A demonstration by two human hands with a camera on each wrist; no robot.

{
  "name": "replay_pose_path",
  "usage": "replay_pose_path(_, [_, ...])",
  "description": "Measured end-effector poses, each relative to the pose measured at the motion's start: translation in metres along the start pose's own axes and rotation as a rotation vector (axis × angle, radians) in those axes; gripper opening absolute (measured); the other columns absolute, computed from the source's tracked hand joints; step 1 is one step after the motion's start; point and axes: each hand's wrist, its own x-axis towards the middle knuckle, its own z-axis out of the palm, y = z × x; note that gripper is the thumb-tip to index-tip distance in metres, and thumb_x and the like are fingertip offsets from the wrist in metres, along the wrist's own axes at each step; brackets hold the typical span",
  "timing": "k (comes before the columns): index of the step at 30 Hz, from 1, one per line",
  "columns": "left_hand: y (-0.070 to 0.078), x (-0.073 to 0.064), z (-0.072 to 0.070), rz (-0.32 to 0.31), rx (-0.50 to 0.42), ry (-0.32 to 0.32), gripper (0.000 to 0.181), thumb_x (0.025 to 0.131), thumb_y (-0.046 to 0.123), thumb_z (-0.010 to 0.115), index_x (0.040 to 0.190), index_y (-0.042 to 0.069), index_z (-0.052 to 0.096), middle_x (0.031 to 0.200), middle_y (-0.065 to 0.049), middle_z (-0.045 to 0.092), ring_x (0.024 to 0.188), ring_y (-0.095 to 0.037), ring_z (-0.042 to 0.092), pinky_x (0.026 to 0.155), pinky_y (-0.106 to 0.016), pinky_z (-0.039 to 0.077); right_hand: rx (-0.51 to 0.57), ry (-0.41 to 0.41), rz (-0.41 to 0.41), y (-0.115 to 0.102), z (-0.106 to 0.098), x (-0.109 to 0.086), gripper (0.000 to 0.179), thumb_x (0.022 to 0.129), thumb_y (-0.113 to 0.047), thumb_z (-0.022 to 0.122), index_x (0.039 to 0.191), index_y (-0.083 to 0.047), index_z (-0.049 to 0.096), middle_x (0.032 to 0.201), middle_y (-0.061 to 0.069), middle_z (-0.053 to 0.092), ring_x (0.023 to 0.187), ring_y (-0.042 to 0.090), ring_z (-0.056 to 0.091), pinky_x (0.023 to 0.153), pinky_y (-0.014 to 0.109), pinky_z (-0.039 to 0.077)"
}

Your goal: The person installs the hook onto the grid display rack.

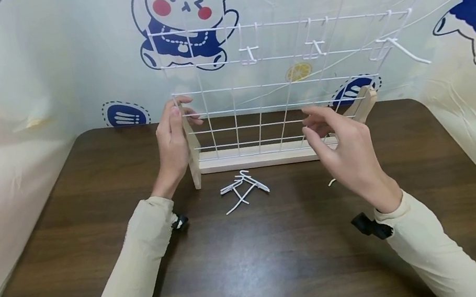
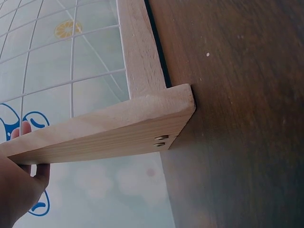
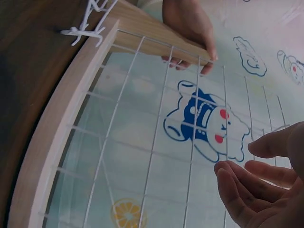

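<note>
A white wire grid rack (image 1: pixel 255 84) stands on a wooden base (image 1: pixel 259 159) with a wooden upright (image 1: pixel 193 151) at its left end. My left hand (image 1: pixel 170 142) grips the top of that upright, thumb on the near side and fingers round behind. In front of the grid, my right hand (image 1: pixel 351 155) hovers with thumb and fingers loosely curved apart; the right wrist view shows nothing between them. Three white hooks hang on the upper grid: a left one (image 1: pixel 250 55), a middle one (image 1: pixel 316 47) and a long right one (image 1: pixel 407 52).
A small pile of white hooks (image 1: pixel 245 187) lies on the brown table (image 1: pixel 250 273) before the base. Another white piece (image 1: pixel 331 182) lies partly behind the right hand. Patterned cloth (image 1: pixel 36 62) hangs behind and at both sides.
</note>
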Motion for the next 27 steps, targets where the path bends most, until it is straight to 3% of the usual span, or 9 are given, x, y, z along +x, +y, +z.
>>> replay_pose_path(6, [0.0, -0.001, 0.0, -0.006, 0.0, 0.003, 0.037, 0.108, 0.014, 0.029, 0.125, -0.01, 0.051, 0.1, -0.036, 0.058, 0.091, -0.051, 0.06, 0.093, -0.056, 0.046, -0.02, 0.01, -0.013, 0.009, -0.006, -0.009, 0.023, 0.091, -0.002, 0.067, 0.114, -0.003, 0.07, 0.097, 0.005, 0.074, 0.083, 0.015, 0.068, 0.077, 0.023, 0.051])
replay_pose_path(12, [0.001, -0.001, 0.001, -0.009, 0.0, 0.003, 0.037, 0.108, 0.014, 0.029, 0.125, -0.011, 0.051, 0.101, -0.036, 0.058, 0.09, -0.05, 0.06, 0.092, -0.053, 0.048, -0.042, -0.009, -0.002, 0.015, -0.014, -0.018, 0.02, 0.09, -0.001, 0.068, 0.109, -0.002, 0.071, 0.096, 0.006, 0.074, 0.081, 0.016, 0.067, 0.075, 0.025, 0.051])
replay_pose_path(21, [-0.002, 0.001, 0.002, 0.008, -0.015, 0.007, 0.035, 0.107, 0.012, 0.029, 0.123, -0.008, 0.053, 0.099, -0.037, 0.058, 0.088, -0.05, 0.06, 0.09, -0.052, 0.049, -0.092, -0.152, 0.032, 0.03, -0.017, -0.03, 0.016, 0.09, -0.004, 0.07, 0.106, -0.004, 0.072, 0.093, 0.005, 0.073, 0.08, 0.015, 0.067, 0.067, 0.024, 0.05])
replay_pose_path(27, [-0.002, 0.0, 0.001, 0.0, -0.018, 0.01, 0.036, 0.107, 0.013, 0.029, 0.123, -0.008, 0.054, 0.099, -0.036, 0.058, 0.088, -0.049, 0.06, 0.089, -0.05, 0.05, -0.104, -0.312, 0.063, 0.042, -0.016, -0.032, 0.016, 0.092, -0.004, 0.067, 0.108, -0.002, 0.071, 0.094, 0.01, 0.072, 0.079, 0.019, 0.068, 0.067, 0.041, 0.057])
